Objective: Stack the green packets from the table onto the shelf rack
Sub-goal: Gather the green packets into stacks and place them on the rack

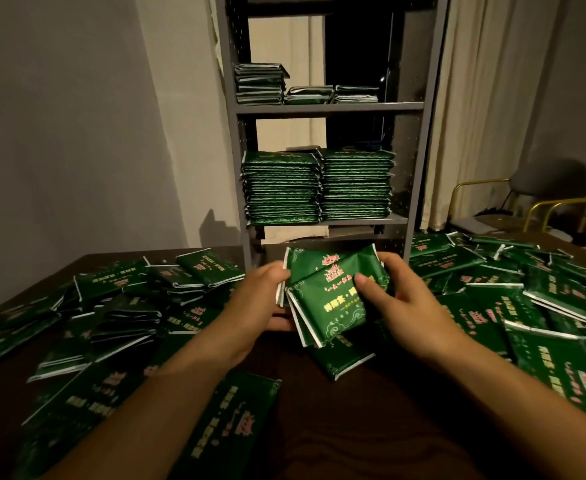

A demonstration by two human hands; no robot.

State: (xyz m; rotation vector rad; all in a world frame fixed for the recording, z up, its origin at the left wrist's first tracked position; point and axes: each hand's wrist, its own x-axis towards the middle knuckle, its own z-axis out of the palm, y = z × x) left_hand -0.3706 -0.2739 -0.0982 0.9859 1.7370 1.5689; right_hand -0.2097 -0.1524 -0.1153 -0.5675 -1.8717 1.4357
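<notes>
Loose packets (118,306) litter the surface (336,410) at left. At centre frame, the left hand (257,306) and right hand (399,299) both grip a fanned bundle (329,299) below the rack (322,109), whose stacks (319,185) sit upper centre.

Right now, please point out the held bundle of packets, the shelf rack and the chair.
held bundle of packets (329,299): head view, top packet's printed face.
shelf rack (329,107): head view, upper shelf's front edge.
chair (548,185): head view, grey backrest.

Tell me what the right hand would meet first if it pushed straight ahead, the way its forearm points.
Already gripping the bundle of packets, the right hand would probably carry it into the shelf rack, near its lower shelf; depth is unclear from this one view.
</notes>
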